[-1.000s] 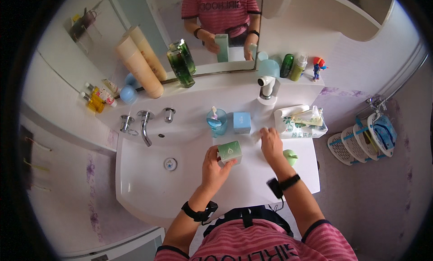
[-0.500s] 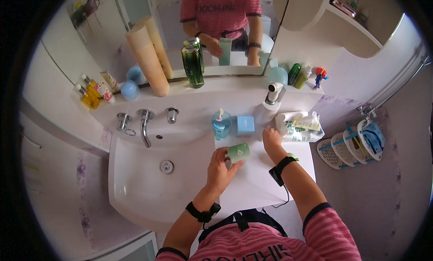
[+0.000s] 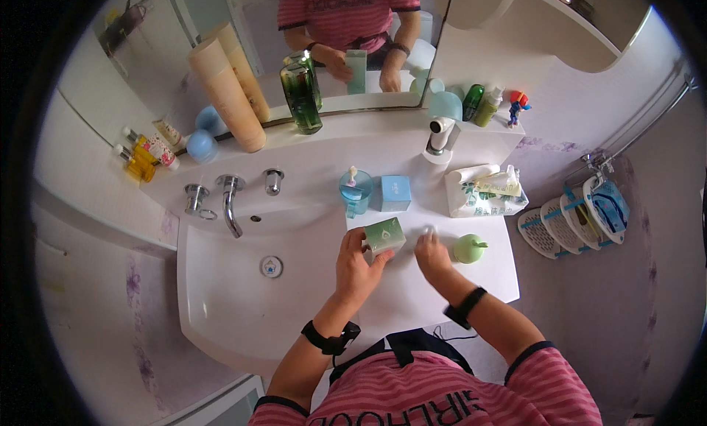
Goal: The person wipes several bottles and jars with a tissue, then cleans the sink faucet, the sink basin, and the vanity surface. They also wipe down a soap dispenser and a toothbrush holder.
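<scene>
A pale green box (image 3: 384, 236) stands upright in my left hand (image 3: 358, 268), its fingers and thumb wrapped around the sides. The hand is above the border of the sink and the white counter (image 3: 464, 293). My right hand (image 3: 433, 255) is closed over the counter, to the right of the box and apart from it. A small whitish bit shows at its fingertips, too blurred to name. Just right of this hand sits a round light green container (image 3: 469, 248) with a stub on it. Behind are a blue box (image 3: 395, 193) and a translucent blue cup (image 3: 356, 192) holding a toothbrush.
A soft pack of wipes (image 3: 486, 192) lies at the counter's back right. The sink (image 3: 221, 293) with its chrome faucet (image 3: 230, 205) is on the left. Along the mirror ledge stand a tall peach bottle (image 3: 228, 98), a green bottle (image 3: 300, 94) and several small bottles.
My right hand has moved left and nearer, away from the wipes pack, uncovering the round green container. My left hand still holds the green box, nearly in place. The view has shifted slightly.
</scene>
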The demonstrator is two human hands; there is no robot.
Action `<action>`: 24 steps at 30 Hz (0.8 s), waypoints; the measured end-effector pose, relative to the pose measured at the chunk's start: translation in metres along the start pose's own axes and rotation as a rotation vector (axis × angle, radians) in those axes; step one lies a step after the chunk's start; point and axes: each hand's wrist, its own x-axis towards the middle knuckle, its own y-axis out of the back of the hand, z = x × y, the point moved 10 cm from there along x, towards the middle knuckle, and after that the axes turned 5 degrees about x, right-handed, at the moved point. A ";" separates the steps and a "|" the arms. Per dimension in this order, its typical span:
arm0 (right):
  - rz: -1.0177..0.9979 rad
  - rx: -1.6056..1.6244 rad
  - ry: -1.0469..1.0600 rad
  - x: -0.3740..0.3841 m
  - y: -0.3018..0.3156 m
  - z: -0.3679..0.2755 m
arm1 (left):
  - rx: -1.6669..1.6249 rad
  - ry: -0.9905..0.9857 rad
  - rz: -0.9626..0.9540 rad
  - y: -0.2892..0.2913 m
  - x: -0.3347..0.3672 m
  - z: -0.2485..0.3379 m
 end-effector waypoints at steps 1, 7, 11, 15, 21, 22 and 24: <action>-0.110 0.008 0.081 -0.018 0.005 -0.017 | 0.007 0.001 0.005 0.002 0.000 -0.003; -0.405 0.173 0.178 -0.030 0.034 -0.027 | -0.026 0.050 0.021 0.002 0.007 0.000; 0.141 0.228 -0.101 0.059 0.060 0.045 | -0.014 0.088 -0.033 -0.007 0.016 0.015; 0.001 0.130 -0.204 0.063 0.018 0.033 | 0.037 0.153 -0.052 -0.010 0.024 0.016; -0.045 0.257 0.239 -0.047 0.039 -0.019 | 0.009 0.167 -0.005 -0.035 0.042 0.022; -0.010 0.288 0.302 -0.066 0.044 -0.020 | 0.008 0.167 -0.010 -0.046 0.046 0.025; -0.126 0.378 0.339 -0.089 0.043 -0.022 | -0.027 0.132 -0.006 -0.060 0.057 0.034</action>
